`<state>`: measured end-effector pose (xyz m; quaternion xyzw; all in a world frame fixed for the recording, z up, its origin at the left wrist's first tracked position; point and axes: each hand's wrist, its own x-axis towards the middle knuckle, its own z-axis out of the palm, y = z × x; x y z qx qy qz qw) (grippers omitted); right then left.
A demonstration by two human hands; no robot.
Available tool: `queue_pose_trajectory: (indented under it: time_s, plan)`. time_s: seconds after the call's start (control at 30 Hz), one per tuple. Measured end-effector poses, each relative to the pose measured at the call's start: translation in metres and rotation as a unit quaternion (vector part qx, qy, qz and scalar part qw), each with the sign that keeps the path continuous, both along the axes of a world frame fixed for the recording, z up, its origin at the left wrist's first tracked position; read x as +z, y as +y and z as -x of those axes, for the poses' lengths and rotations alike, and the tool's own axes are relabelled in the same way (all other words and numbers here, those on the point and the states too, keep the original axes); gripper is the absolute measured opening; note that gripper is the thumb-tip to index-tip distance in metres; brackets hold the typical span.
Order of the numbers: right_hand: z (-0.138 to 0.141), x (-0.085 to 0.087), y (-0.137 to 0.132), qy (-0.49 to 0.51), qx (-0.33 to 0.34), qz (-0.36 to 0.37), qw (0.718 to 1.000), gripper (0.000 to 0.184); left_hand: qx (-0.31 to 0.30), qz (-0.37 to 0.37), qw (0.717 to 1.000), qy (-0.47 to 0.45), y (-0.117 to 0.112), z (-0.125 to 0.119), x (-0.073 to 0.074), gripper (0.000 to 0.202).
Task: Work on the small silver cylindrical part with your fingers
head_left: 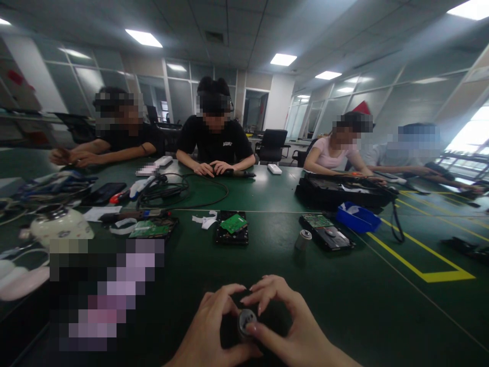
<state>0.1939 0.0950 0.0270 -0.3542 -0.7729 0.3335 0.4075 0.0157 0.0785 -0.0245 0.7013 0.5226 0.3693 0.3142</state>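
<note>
Both my hands meet at the near edge of the green table. My left hand curls round the left side of a small round grey metal part. My right hand closes on it from the right, thumb on its lower rim and fingers arched over the top. What lies under the part is dark and hidden by my fingers.
On the table beyond my hands lie a hard drive with a loose green circuit board, another opened drive, a small metal cylinder, a blue tray and a black cable. Several other people sit along the far edge.
</note>
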Motion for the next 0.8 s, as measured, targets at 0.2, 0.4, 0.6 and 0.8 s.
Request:
queue_pose_trajectory:
  time_s: [0.2, 0.4, 0.6, 0.8]
  plan:
    - [0.007, -0.003, -0.003, 0.007, -0.002, 0.026, 1.000, 0.017, -0.005, -0.012, 1.000, 0.014, 0.002, 0.001, -0.006, 0.072]
    - [-0.010, -0.011, 0.028, 0.045, -0.084, 0.045, 0.994, 0.025, 0.000, -0.016, 1.000, 0.011, 0.001, 0.001, -0.005, 0.074]
    - [-0.040, -0.033, 0.065, -0.027, -0.130, 0.077, 0.988, 0.021, -0.006, 0.006, 1.000, 0.019, 0.002, 0.001, -0.002, 0.075]
    - [-0.043, -0.039, 0.066, -0.052, -0.111, 0.065, 0.990, 0.017, -0.005, 0.005, 1.000, 0.022, 0.001, 0.002, 0.000, 0.074]
